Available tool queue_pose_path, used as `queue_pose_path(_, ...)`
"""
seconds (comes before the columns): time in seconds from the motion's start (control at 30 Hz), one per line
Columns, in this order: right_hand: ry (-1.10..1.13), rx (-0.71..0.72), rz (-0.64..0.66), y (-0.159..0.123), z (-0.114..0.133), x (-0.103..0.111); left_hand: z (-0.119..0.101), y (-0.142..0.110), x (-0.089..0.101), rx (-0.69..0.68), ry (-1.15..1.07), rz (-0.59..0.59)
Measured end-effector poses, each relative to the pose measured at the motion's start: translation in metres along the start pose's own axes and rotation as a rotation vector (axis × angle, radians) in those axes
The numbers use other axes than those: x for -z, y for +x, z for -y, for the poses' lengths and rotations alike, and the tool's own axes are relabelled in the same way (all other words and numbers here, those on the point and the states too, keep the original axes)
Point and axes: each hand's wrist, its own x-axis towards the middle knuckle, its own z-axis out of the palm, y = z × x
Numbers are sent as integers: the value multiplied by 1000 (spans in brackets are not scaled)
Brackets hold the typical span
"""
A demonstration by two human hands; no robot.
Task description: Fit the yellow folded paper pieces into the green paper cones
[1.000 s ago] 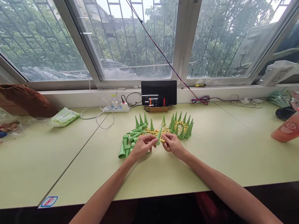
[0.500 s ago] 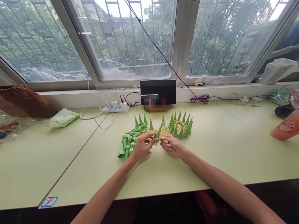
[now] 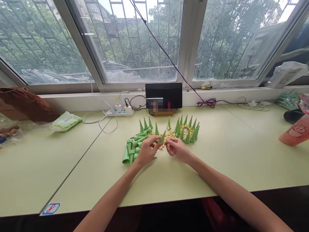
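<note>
My left hand [image 3: 149, 149] grips a green plastic watering spike [image 3: 162, 137], its point tilted up and to the right. Close beside it, my right hand [image 3: 178, 149] pinches a small yellow plug [image 3: 165, 140] near the spike's lower part; whether the two touch I cannot tell. Loose yellow plugs [image 3: 170, 134] are scattered on the table behind both hands. Several green spikes lie in a pile [image 3: 131, 149] left of my left hand. More spikes [image 3: 187, 139] stand point-up in a ring to the right, with yellow pieces among them.
Along the back of the table [image 3: 217, 164] are a dark screen [image 3: 164, 96], a white power strip [image 3: 120, 111] and bundled cables [image 3: 207, 102]. A green-white soft pack [image 3: 66, 121] lies on the left. At the right edge a pink cup [image 3: 295, 130] leans.
The spike in my left hand has dropped a little and tilted further right. My right hand's fingers have closed in around the yellow plug, nearer the spike.
</note>
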Motion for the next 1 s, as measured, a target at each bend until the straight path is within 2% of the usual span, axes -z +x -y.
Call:
queue_pose_path(0.13, -130, 77, -28, -1, -3, -1, 1, 0, 0, -9, 10, 12)
queue_pose_path(0.4, -166, 69, -84, 2, -4, -1, -2, 0, 0, -43, 26, 24)
queue_pose_path(0.57, -166, 86, -71, 1, -6, 1, -4, 0, -1, -66, 40, 23)
queue_pose_path(0.8, -264, 113, -82, -1, -8, 1, -1, -2, -5, 15, 6, -54)
queue_pose_path(1.0, -337, 150, -89, -4, -7, 0, -5, -2, -6, 98, -99, -43)
